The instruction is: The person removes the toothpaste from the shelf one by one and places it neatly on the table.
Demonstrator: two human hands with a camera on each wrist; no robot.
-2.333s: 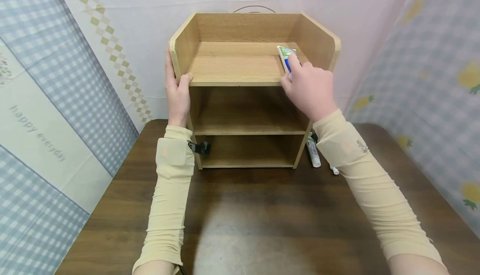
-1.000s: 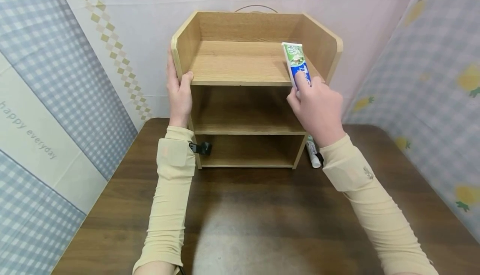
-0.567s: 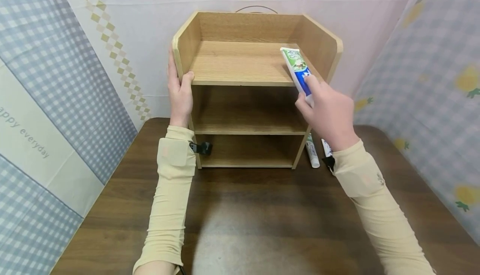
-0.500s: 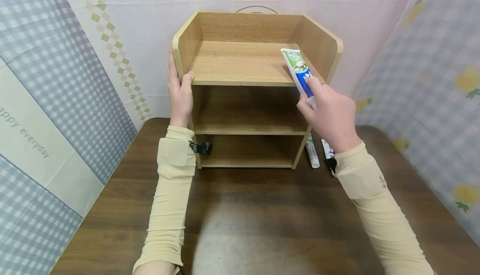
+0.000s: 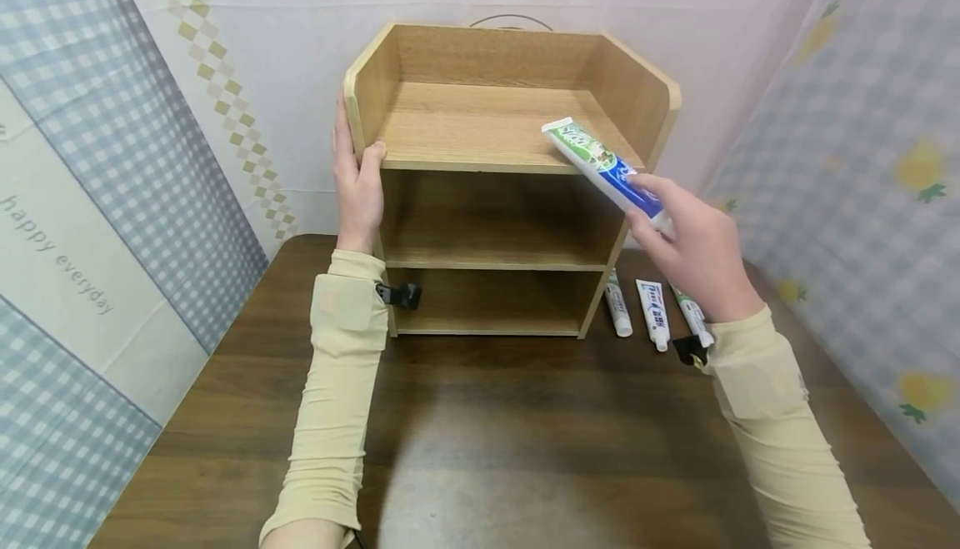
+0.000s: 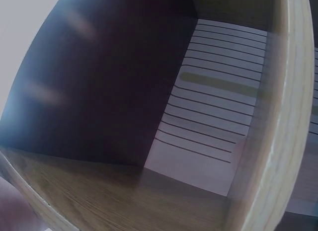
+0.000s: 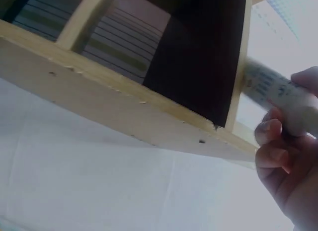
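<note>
My left hand grips the left side panel of a three-tier wooden shelf, fingers along the outside and thumb at the front edge of the top board. In my right hand is a tube of toothpaste, white with green and blue print, pinched near its cap end. Its flat end points up and left, over the front right of the top board. In the right wrist view the tube is blurred beside the shelf's edge, with fingers curled under it. The left wrist view shows the shelf's inside.
Several more toothpaste tubes lie on the dark wooden table right of the shelf: one tube against its side, a white and blue tube and another tube near my right wrist. Patterned cloth hangs around the table.
My right hand has drawn back from the top board toward the right and down, with the toothpaste tube tilting further left. More tubes on the table have come into sight. My left hand has stayed put.
</note>
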